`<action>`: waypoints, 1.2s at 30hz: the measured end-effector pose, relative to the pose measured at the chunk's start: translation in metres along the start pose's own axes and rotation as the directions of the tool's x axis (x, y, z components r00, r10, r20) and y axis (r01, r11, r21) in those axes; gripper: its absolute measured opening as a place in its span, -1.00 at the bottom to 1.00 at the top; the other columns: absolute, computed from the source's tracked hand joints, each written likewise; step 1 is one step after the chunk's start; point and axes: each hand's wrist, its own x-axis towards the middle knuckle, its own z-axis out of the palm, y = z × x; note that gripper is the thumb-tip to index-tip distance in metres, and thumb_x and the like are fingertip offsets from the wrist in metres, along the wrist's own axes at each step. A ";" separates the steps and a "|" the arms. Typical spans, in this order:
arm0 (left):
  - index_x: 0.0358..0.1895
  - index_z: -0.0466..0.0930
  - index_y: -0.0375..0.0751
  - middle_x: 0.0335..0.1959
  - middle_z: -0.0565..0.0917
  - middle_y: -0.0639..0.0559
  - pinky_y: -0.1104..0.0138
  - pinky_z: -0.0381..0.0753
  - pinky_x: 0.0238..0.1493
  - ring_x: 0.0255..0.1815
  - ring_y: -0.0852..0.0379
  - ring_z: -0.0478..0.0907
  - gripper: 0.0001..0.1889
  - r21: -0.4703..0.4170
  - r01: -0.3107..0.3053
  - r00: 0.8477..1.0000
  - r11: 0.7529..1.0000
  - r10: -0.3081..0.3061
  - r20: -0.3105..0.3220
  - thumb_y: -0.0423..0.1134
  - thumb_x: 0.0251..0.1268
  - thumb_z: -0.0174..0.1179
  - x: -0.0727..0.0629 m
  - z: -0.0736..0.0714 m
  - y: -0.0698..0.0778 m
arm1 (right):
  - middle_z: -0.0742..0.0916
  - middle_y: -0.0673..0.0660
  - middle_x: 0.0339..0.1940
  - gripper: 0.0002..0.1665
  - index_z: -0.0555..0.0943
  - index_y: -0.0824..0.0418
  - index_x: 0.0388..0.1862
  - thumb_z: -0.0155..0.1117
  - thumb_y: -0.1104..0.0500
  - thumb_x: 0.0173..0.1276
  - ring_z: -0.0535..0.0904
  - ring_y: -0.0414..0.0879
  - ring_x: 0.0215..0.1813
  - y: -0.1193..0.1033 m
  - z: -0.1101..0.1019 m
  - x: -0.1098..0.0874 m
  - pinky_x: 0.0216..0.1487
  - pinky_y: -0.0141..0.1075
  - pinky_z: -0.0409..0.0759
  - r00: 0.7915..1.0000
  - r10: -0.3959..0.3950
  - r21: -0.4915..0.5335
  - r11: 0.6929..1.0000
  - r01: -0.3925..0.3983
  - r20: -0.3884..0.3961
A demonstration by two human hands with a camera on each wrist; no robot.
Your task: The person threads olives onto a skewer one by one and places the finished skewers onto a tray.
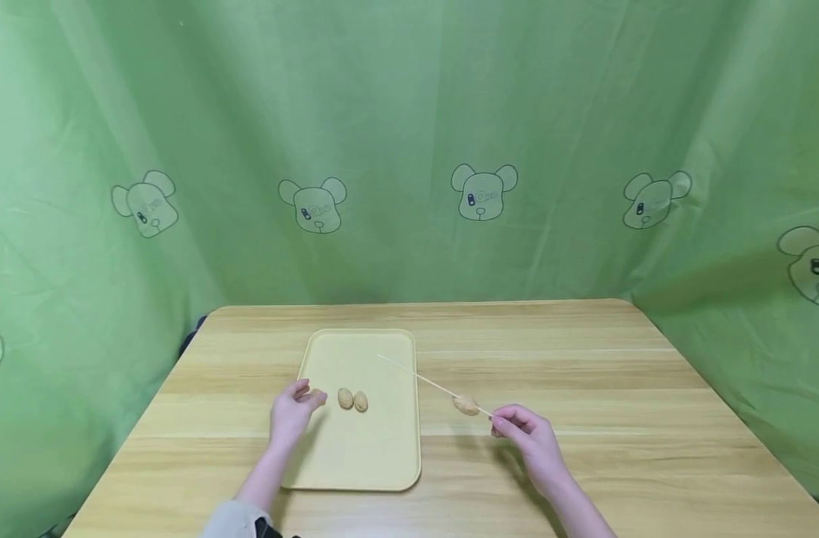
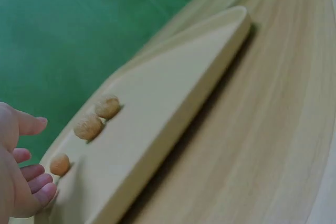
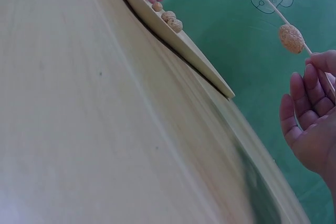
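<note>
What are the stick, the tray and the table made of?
Stick: probably bamboo or wood, seemingly unpainted; it's thin and pale.
Tray: perhaps plastic, smooth and matte; its cream colour is even and its corners are rounded.
Table: wood or wood-look board, slightly shiny; I see grain streaks and glare, but can't tell which.

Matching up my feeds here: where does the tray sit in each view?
Head: the tray is left of centre in the lower half, its left edge partly behind the left hand.
Left wrist: the tray slants from lower left to upper right.
Right wrist: the tray is a thin strip slanting down rightward from the top.
Shared landmark: two brown balls side by side on it.
</note>
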 end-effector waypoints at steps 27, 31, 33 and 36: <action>-0.10 0.49 -0.61 -0.30 0.55 -0.33 0.00 0.53 -0.08 -0.18 -0.24 0.50 -0.65 0.272 -0.075 0.983 0.959 0.116 -0.140 -0.49 -0.01 0.16 0.009 0.024 -0.013 | 0.64 0.06 -0.47 -0.79 0.47 0.62 -0.28 0.15 0.41 0.25 0.54 -0.20 -0.40 0.003 0.000 -0.004 -0.26 -0.39 0.57 0.999 0.027 -0.002 1.000 -0.027 -0.018; -0.07 0.48 -0.60 -0.27 0.59 -0.34 0.05 0.56 -0.10 -0.18 -0.20 0.53 -0.64 0.221 -0.054 0.989 0.974 0.083 -0.123 -0.48 0.02 0.16 0.009 0.022 -0.011 | 0.64 0.00 -0.48 -0.78 0.47 0.63 -0.27 0.15 0.40 0.25 0.54 -0.20 -0.40 0.003 0.000 -0.004 -0.25 -0.39 0.57 0.999 0.028 -0.007 1.000 -0.028 -0.015; -0.05 0.49 -0.58 -0.25 0.61 -0.32 0.08 0.58 -0.10 -0.19 -0.17 0.55 -0.64 0.197 -0.046 0.991 0.979 0.069 -0.115 -0.46 0.03 0.19 0.008 0.020 -0.010 | 0.64 -0.01 -0.48 -0.78 0.47 0.63 -0.27 0.15 0.40 0.25 0.54 -0.21 -0.40 0.002 0.000 -0.004 -0.25 -0.39 0.57 1.000 0.028 -0.008 1.000 -0.028 -0.013; -0.05 0.50 -0.54 -0.22 0.63 -0.30 0.14 0.61 -0.16 -0.19 -0.13 0.58 -0.63 0.168 -0.057 0.992 0.984 0.075 -0.102 -0.45 0.02 0.22 0.007 0.018 -0.006 | 0.64 0.02 -0.48 -0.78 0.46 0.63 -0.27 0.15 0.40 0.25 0.54 -0.21 -0.40 0.002 0.000 -0.004 -0.26 -0.39 0.57 0.999 0.031 -0.009 0.999 -0.031 -0.013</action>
